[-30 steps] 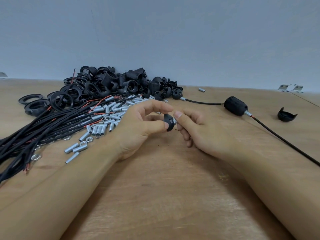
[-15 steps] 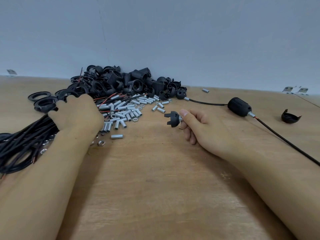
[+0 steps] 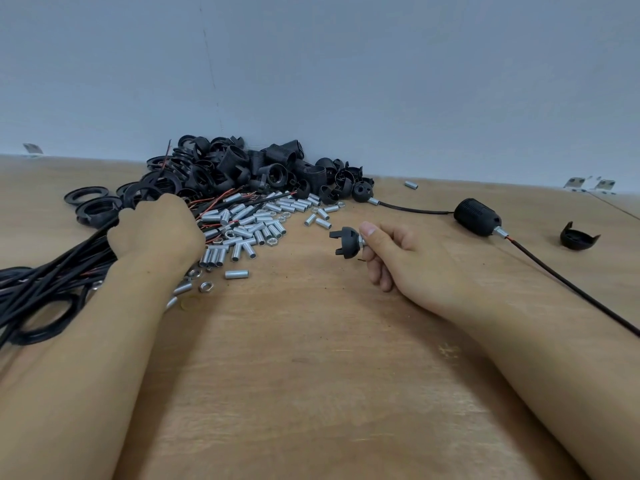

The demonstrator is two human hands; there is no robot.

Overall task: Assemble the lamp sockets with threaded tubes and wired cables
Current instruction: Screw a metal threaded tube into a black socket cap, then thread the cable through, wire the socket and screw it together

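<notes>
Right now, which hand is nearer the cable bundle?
Left. The left hand is down on the cable bundle at the table's left side. The right hand is well off to its right, holding a socket cap.

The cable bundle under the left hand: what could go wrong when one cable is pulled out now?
1. The cable bundle is tangled, so the left hand may drag several cables at once.
2. Loose threaded tubes and nuts lie right beside that hand; a pulled cable could sweep them across the table.
3. The right hand pinches the socket cap only by its short metal tube, so it might slip.
</notes>
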